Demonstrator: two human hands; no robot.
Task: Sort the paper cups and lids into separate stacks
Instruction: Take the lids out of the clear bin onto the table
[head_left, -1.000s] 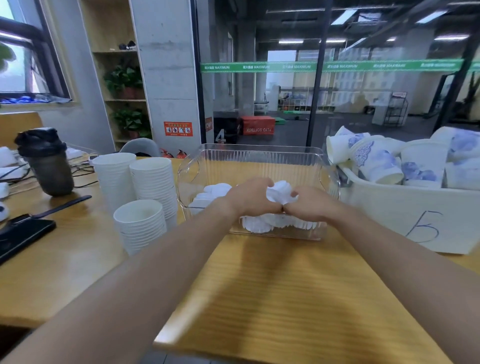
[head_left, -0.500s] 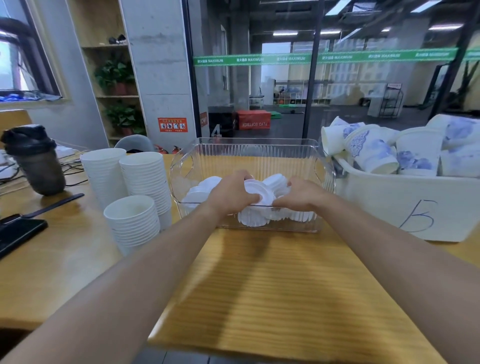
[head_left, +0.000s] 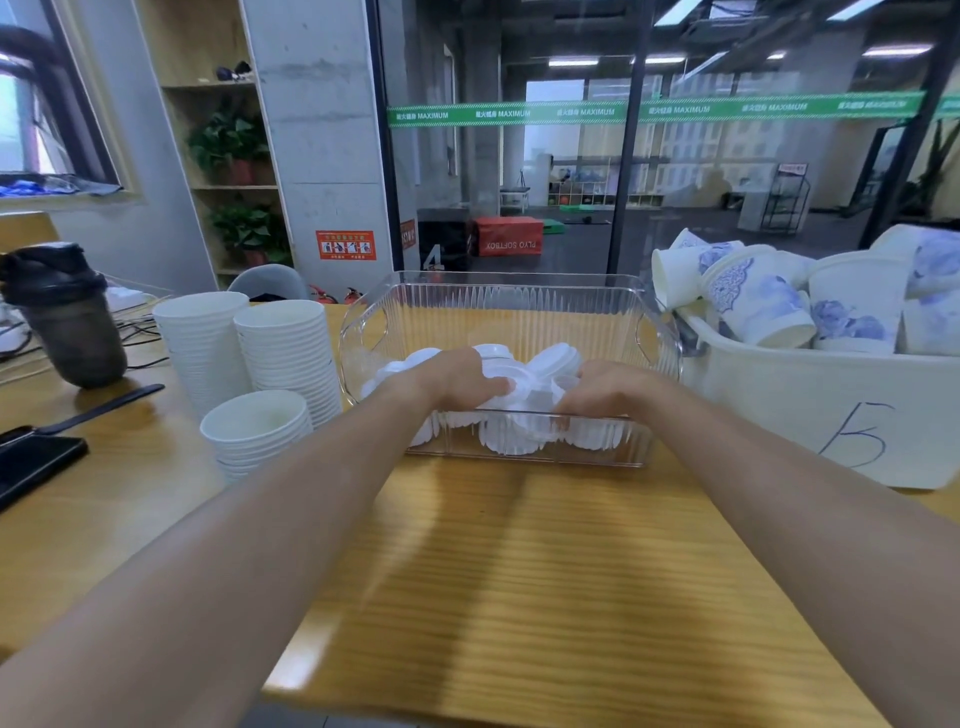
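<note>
Both my hands are inside the clear bin (head_left: 519, 306): left hand (head_left: 457, 382) grips a white lid (head_left: 506, 371), right hand (head_left: 605, 387) curls onto the lid pile (head_left: 524, 436).

White lids (head_left: 524, 382) being shown in a clear ribbed bin (head_left: 511, 306), plain white cup stacks (head_left: 244, 358), blue-patterned white cups (head_left: 758, 301), cream tub (head_left: 810, 395), yellow wood-grain table (head_left: 519, 571).

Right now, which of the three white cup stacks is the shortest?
The front stack, nearest the camera; the two stacks behind it stand much taller.
</note>
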